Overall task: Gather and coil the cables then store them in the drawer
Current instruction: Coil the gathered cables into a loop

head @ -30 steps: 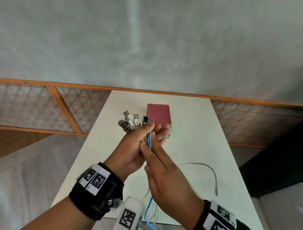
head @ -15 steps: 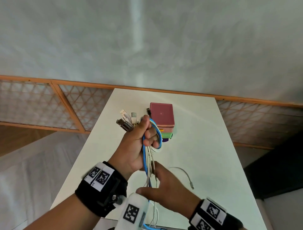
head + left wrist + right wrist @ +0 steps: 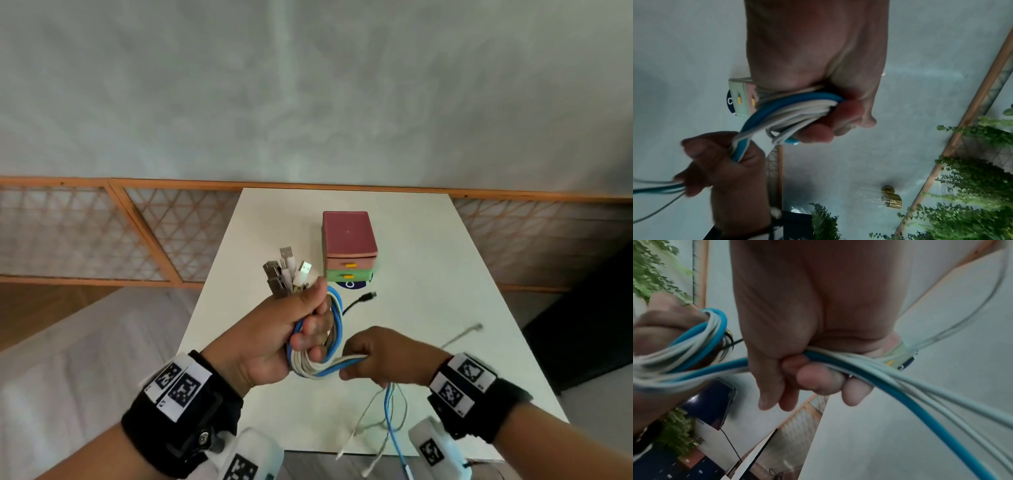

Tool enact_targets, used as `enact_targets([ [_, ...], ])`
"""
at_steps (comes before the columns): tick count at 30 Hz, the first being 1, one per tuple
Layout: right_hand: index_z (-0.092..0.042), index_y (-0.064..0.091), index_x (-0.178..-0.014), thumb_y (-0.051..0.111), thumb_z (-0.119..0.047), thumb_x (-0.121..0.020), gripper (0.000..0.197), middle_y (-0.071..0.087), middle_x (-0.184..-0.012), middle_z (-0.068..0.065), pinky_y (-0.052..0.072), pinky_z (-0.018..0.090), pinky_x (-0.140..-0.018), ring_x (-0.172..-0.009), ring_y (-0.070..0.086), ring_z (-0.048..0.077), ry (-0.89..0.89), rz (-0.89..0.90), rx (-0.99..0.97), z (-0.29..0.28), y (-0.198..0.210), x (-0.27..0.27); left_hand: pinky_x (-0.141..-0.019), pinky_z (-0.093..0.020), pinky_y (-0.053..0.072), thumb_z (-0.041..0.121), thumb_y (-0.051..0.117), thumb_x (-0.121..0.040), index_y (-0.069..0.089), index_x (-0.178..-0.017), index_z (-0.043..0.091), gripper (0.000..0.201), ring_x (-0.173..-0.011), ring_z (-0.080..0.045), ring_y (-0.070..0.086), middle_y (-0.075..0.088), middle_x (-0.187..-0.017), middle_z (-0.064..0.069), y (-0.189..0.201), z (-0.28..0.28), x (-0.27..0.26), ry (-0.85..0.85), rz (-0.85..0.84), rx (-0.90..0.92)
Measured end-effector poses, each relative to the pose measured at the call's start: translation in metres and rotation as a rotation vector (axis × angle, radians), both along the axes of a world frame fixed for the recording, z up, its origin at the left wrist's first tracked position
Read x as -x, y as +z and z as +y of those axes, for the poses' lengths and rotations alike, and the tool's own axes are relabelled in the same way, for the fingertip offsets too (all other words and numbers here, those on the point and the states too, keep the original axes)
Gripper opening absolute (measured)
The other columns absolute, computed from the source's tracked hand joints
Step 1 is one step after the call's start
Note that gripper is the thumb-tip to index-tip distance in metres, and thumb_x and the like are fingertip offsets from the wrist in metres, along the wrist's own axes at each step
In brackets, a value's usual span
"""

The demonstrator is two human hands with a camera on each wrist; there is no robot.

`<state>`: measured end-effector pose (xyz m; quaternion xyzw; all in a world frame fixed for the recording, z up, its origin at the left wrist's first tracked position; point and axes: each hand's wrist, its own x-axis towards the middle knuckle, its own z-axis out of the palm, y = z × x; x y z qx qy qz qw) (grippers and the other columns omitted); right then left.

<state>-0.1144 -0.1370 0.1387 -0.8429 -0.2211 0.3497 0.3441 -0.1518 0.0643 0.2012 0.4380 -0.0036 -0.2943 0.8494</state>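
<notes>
My left hand (image 3: 301, 329) grips a bundle of blue and white cables (image 3: 334, 334) looped round its fingers, with several USB plugs (image 3: 286, 270) sticking out above the fist. To its right, my right hand (image 3: 380, 358) holds the same cables (image 3: 838, 360) in a fist, and their loose tails (image 3: 387, 418) hang down past the table's front edge. The left wrist view shows the cable loop (image 3: 793, 112) held under the curled fingers (image 3: 818, 129). A small drawer unit (image 3: 347, 250) with a dark red top and pink and green drawers stands shut behind the hands.
The white table (image 3: 445, 274) carries a black cable end (image 3: 361, 299) in front of the drawer unit and a thin white cable end (image 3: 466, 334) at the right. A wooden lattice rail (image 3: 137, 233) runs behind the table. A dark cabinet (image 3: 589, 325) stands at the right.
My right hand slid down the cables, then swung right and up, bringing them round my left hand's fingers as a loop. The view tilted, so the drawer fronts now show.
</notes>
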Motion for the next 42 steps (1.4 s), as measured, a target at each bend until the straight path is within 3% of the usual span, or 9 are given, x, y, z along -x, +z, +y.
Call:
enact_targets([
  [4,-0.021,0.069,-0.084,0.075,-0.040,-0.077,0.020,0.058,-0.071,-0.021,0.046,0.025,-0.055,-0.055,0.051,0.012,0.009,-0.090,0.075,0.010,0.020,-0.013,-0.048,-0.024,0.043,0.049,0.081,-0.073,0.054,-0.070,0.013,0.045,-0.035,-0.004,0.037,0.045,-0.052,0.003,-0.002,0.012,0.011,-0.189,-0.079,-0.077],
  [10,-0.015,0.064,-0.073,0.075,-0.039,-0.076,0.026,0.063,-0.068,0.005,0.046,0.032,-0.053,-0.055,0.053,0.015,-0.018,-0.250,0.146,0.015,0.050,-0.021,-0.047,-0.018,0.041,0.031,0.066,-0.089,0.051,-0.065,0.015,0.033,-0.045,-0.019,0.039,0.048,-0.055,-0.004,0.010,0.024,0.019,-0.461,-0.338,-0.499],
  [16,-0.017,0.064,-0.084,0.065,-0.031,-0.086,0.013,0.063,-0.066,-0.001,0.050,0.032,-0.060,-0.053,0.063,0.012,-0.127,-0.118,-0.025,0.018,0.062,-0.003,-0.057,-0.026,0.048,0.037,0.077,-0.078,0.062,-0.084,0.027,0.018,-0.058,-0.015,0.061,0.072,-0.074,-0.003,-0.020,0.020,0.009,-0.184,-0.451,-1.034],
  [20,-0.017,0.061,-0.100,0.055,-0.014,-0.091,0.011,0.063,-0.068,0.003,0.051,0.037,-0.063,-0.057,0.066,0.018,-0.366,0.023,-0.296,0.024,0.052,0.019,-0.056,-0.029,0.049,0.039,0.081,-0.069,0.068,-0.098,0.008,0.045,-0.068,-0.023,0.065,0.071,-0.081,-0.012,-0.044,0.013,-0.003,0.197,-0.432,-0.873],
  [24,-0.031,0.054,-0.115,0.050,-0.014,-0.090,0.031,0.062,-0.074,-0.007,0.057,0.039,-0.071,-0.065,0.069,0.016,-0.393,-0.104,-0.376,0.036,0.042,0.034,-0.056,-0.016,0.045,0.031,0.077,-0.083,0.067,-0.103,0.002,0.037,-0.058,-0.003,0.058,0.067,-0.066,0.009,-0.045,-0.003,-0.006,0.412,-0.444,-0.672],
  [29,-0.030,0.046,-0.125,0.042,-0.011,-0.094,0.037,0.065,-0.091,-0.009,0.056,0.035,-0.075,-0.080,0.069,0.009,-0.337,-0.388,-0.350,0.048,0.047,0.044,-0.056,-0.028,0.042,0.045,0.071,-0.079,0.076,-0.089,0.038,0.013,-0.062,-0.020,0.057,0.072,-0.071,0.014,-0.021,-0.027,-0.014,0.444,-0.340,-0.371],
  [35,-0.027,0.051,-0.132,0.053,-0.001,-0.089,0.050,0.069,-0.110,-0.013,0.054,0.029,-0.087,-0.102,0.066,0.007,-0.462,-0.456,-0.539,0.055,0.047,0.048,-0.085,-0.037,0.057,0.020,0.077,-0.084,0.076,-0.091,0.024,0.008,-0.101,-0.021,0.073,0.078,-0.101,-0.005,-0.016,-0.038,-0.028,0.589,-0.245,-0.355],
  [39,-0.027,0.053,-0.134,0.052,0.008,-0.080,0.065,0.066,-0.124,-0.010,0.051,0.039,-0.099,-0.118,0.061,0.009,-0.605,-0.390,-0.699,0.061,0.039,0.054,-0.067,-0.031,0.054,0.024,0.076,-0.086,0.070,-0.100,0.018,0.016,-0.088,-0.018,0.075,0.076,-0.093,-0.008,-0.019,-0.044,-0.032,0.574,-0.347,-0.492],
  [42,-0.047,0.048,-0.131,0.054,-0.001,-0.070,0.077,0.059,-0.127,-0.007,0.049,0.050,-0.101,-0.118,0.057,0.007,-0.847,-0.291,-0.787,0.063,0.030,0.046,-0.070,-0.029,0.057,0.014,0.071,-0.090,0.070,-0.094,0.013,0.005,-0.080,-0.014,0.073,0.075,-0.082,0.001,-0.029,-0.044,-0.037,0.606,-0.395,-0.524],
])
